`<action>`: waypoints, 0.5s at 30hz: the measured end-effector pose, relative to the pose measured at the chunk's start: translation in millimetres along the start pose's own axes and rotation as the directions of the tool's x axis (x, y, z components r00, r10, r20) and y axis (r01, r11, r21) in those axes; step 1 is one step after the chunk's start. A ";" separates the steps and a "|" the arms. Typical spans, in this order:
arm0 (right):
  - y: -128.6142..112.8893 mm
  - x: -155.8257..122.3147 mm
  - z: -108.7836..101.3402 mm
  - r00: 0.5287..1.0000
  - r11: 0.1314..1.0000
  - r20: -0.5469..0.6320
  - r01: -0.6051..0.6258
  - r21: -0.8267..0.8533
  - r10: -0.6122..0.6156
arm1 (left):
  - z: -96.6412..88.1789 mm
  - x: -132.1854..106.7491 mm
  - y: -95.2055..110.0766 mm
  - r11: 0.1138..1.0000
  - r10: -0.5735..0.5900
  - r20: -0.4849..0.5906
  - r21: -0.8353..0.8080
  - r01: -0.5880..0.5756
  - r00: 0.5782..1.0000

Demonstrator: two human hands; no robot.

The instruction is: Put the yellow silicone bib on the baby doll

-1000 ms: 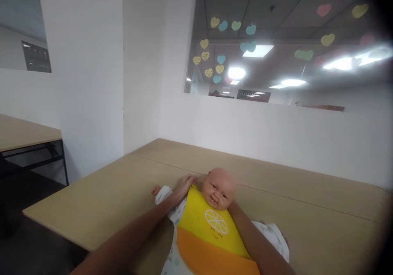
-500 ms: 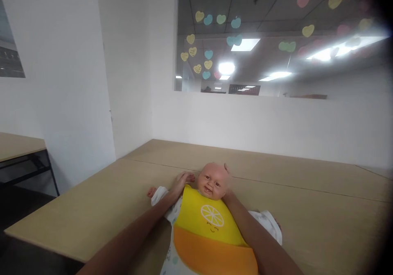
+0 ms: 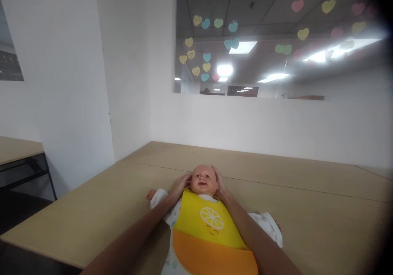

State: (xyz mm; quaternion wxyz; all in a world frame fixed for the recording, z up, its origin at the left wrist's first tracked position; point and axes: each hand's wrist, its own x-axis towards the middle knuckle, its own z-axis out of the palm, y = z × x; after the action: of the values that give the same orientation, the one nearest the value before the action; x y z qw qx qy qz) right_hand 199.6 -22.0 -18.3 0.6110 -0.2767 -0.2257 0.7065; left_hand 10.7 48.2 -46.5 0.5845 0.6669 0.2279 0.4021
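Observation:
A baby doll (image 3: 202, 179) lies on its back on the wooden table, face up, its bald head toward the far side. It wears a white patterned outfit and a yellow and orange bib (image 3: 211, 218) with a white citrus slice and a smiling face printed on it. My left hand (image 3: 181, 185) is pressed to the left side of the doll's head, its fingertips partly hidden behind it. Against the right side, my right hand (image 3: 220, 187) cups the head, with fingers along the cheek and up beside the crown. The head is held between both palms.
The light wooden table (image 3: 307, 209) reaches back to a white wall. Above it, a window (image 3: 264, 17) carries several heart-shaped sticky notes. Another table (image 3: 18, 150) with dark metal legs stands at the far left.
The doll's head has moved left and turned from a tilt to nearly straight. My left fingers have closed in against it. My right hand has come out from behind the head to its side.

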 end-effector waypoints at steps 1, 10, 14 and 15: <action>0.5 1.9 -2.0 1.000 1.000 0.017 -0.014 -0.011 0.014 | -0.2 0.7 -1.1 1.000 -0.006 0.013 -0.012 0.006 1.000; 4.8 6.5 -5.8 0.955 0.955 -0.124 0.251 -0.155 -0.271 | -11.5 1.8 -13.6 0.987 0.045 0.012 0.153 -0.046 0.999; 6.8 14.3 -11.5 0.880 0.897 -0.190 0.409 -0.166 -0.436 | -8.9 0.6 -8.1 0.982 0.058 0.042 0.176 -0.065 0.997; 6.6 16.0 -13.3 0.870 0.896 -0.223 0.410 -0.169 -0.440 | -7.5 -0.5 -5.2 0.980 0.064 0.050 0.186 -0.072 0.997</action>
State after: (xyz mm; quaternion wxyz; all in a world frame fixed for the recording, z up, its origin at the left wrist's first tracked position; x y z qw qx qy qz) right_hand 202.0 -7.4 -34.4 0.7581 -0.3438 -0.2412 0.4989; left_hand 5.2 53.4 -51.7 0.5097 0.7351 0.2289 0.3840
